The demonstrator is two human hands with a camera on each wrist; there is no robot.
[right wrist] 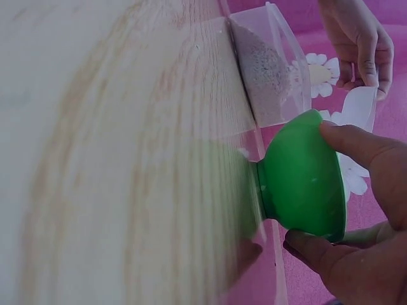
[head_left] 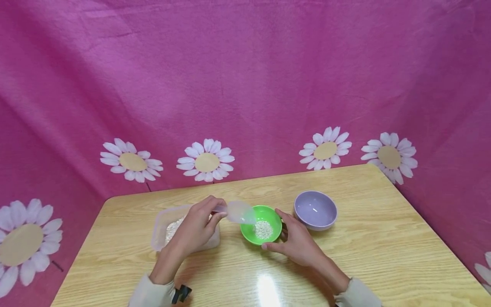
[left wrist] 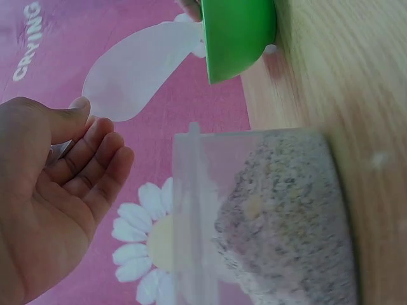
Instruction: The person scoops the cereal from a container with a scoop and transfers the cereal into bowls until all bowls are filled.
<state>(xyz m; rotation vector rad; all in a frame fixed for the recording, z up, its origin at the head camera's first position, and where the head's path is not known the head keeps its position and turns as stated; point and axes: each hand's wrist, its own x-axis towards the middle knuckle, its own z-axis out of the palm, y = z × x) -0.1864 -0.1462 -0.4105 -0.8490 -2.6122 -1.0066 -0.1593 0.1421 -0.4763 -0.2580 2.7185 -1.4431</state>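
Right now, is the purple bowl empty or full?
Empty. The purple bowl shows only its bare inside, while the green bowl holds a small heap of grains.

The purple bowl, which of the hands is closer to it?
Right. The right hand holds the green bowl just beside the purple bowl; the left hand holds a clear scoop beyond the green bowl.

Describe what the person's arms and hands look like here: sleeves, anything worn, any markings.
Both hands are bare, without gloves or visible rings. Each forearm ends in a pale beige sleeve: left sleeve, right sleeve. A small black clip-like piece sits at the left cuff; what it is cannot be told. No markings show.
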